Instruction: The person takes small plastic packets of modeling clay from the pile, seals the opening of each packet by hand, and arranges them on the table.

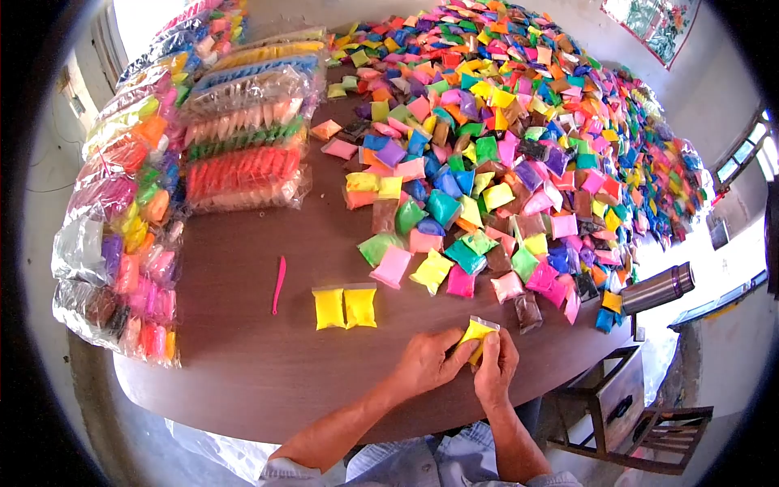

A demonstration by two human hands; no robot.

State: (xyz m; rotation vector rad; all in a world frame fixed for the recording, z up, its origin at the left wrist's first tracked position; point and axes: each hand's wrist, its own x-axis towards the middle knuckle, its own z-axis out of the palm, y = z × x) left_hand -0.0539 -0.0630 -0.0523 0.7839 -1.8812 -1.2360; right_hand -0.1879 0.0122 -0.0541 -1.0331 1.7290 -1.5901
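Observation:
Near the front edge of the table, my left hand (434, 359) and my right hand (496, 365) come together around a small clear packet of yellow material (479, 331). Thumbs and fingers of both hands pinch its sides, and its clear top edge sticks up between them. To the left of my hands, two more yellow packets (346, 308) lie flat side by side on the table. A thin pink plastic stick (279, 286) rests farther left. My fingertips partly cover the held packet's lower end.
A huge heap of multicoloured packets (487, 154) spreads over the table's back and right. Bagged rows of packets (247, 130) and a stack of filled clear bags (122, 219) line the left. A metal flask (659, 288) lies at the right edge, with a wooden chair (625, 414) below.

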